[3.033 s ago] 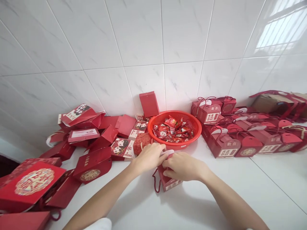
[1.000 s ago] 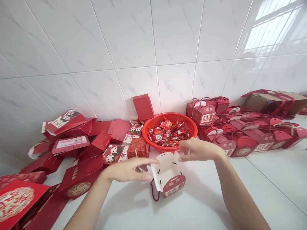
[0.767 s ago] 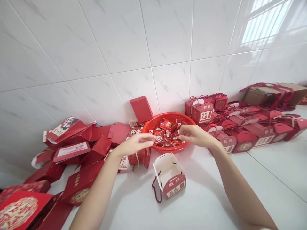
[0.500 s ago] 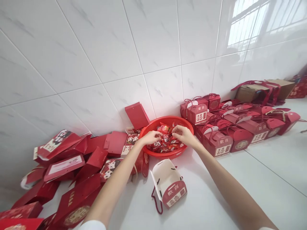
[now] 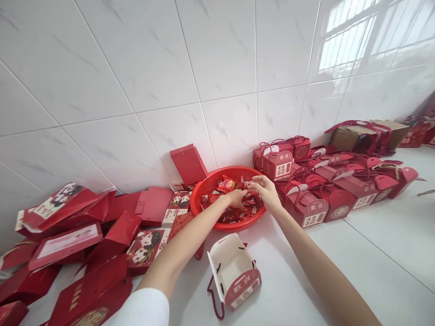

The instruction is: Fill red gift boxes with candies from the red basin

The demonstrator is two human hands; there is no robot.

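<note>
A red plastic basket [image 5: 234, 224] of wrapped candies [image 5: 227, 184] stands against the tiled wall. My left hand [image 5: 237, 199] reaches in among the candies, fingers bent down; whatever it may grip is hidden. Just right of it, over the basket's right side, is my right hand [image 5: 265, 190], its fingers curled and partly apart; a small wrapper shows by the fingertips, but whether it is held is unclear. Below the basket, an open red and white box [image 5: 239, 283] with a dark red cord rests on the floor, its pale inside showing, touched by neither hand.
Red boxes [image 5: 91, 290] lie in a loose pile at the left. Closed boxes with cord handles [image 5: 309, 206] stand in rows at the right, with cardboard boxes [image 5: 353, 136] and ribbons behind. A red box [image 5: 189, 164] leans on the wall.
My left hand has moved right and deeper into the candies, closer to my right hand. My right hand has stayed over the basket's right side, its fingers spread a little more. The view has shifted slightly.
</note>
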